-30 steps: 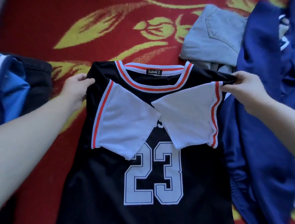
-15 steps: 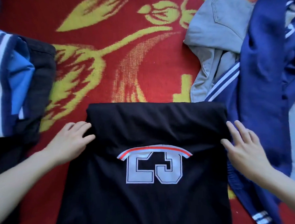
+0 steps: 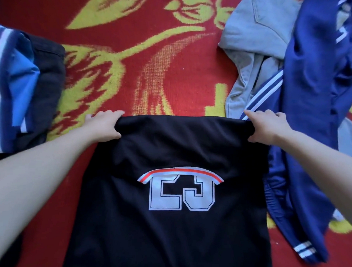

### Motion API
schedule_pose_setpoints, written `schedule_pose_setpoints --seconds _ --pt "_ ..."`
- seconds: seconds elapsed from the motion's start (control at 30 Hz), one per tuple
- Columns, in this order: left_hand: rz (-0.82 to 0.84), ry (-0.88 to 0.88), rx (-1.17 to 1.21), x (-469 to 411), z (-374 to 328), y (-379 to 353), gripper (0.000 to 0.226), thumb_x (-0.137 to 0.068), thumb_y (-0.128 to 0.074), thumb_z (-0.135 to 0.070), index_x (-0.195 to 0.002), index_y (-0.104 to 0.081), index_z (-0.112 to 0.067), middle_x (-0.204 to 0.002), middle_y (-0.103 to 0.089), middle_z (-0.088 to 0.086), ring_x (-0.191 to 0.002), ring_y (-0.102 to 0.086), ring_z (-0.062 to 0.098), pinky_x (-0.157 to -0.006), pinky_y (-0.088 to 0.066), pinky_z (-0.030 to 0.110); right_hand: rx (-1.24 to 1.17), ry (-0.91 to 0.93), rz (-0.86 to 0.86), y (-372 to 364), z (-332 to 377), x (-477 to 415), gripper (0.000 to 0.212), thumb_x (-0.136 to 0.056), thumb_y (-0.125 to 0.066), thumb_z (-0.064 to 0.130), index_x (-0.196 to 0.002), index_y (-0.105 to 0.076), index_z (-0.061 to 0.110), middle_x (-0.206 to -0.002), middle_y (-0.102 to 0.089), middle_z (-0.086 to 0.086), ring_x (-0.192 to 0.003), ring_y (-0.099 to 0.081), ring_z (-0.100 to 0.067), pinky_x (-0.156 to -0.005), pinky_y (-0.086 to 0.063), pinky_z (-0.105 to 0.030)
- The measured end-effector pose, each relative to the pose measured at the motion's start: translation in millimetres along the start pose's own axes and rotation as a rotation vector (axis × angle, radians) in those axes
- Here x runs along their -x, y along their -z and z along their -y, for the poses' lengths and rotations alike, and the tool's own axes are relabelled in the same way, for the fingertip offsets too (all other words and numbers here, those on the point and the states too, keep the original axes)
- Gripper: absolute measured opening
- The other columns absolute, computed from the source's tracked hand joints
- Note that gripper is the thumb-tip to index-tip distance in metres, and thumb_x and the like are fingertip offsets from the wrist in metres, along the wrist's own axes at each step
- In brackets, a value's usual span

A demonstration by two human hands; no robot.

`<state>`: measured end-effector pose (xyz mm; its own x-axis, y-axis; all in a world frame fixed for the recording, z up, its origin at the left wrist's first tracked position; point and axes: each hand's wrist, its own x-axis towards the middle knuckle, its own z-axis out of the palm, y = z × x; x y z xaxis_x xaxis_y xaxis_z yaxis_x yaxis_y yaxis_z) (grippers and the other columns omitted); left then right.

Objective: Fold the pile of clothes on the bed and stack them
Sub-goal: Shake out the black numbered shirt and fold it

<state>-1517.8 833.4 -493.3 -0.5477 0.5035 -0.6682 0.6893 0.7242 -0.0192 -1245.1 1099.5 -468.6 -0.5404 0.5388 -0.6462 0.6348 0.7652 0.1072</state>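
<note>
Here the black jersey lies flat on the bed in front of the person, its upper part turned down toward them so that a striped collar band sits across the top of the white number. The left hand grasps the far left corner of the folded edge, fingers curled over the cloth, and the right hand grasps the far right corner in the same way. The step in hand looks like the crosswise folding of this one garment, with the sleeves out of sight inside the fold. To the left is a folded stack of blue striped and dark pieces; to the right a blue jacket and grey trousers lie loose, just beside and partly under the jersey's right edge. The next move probably calls for drawing both corners evenly toward the near hem, level with each other so the slippery cloth does not skew, then carrying the packet onto the stack. Several loose pieces suggest the task is far from done.
</note>
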Motion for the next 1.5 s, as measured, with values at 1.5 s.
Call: schedule_pose_setpoints --seconds 1.5 --pt "-0.213 -0.107 -0.17 108 45 -82 0.027 -0.081 -0.058 -0.014 -0.107 -0.065 -0.019 -0.105 -0.067 0.005 -0.105 -0.058 0.025 -0.093 -0.032 0.035 0.023 0.037 -0.334 -108 -7 117 0.008 -0.085 -0.05 0.016 -0.082 -0.055 0.012 -0.096 -0.063 -0.014 -0.094 -0.059 -0.031 -0.08 -0.027 -0.036"
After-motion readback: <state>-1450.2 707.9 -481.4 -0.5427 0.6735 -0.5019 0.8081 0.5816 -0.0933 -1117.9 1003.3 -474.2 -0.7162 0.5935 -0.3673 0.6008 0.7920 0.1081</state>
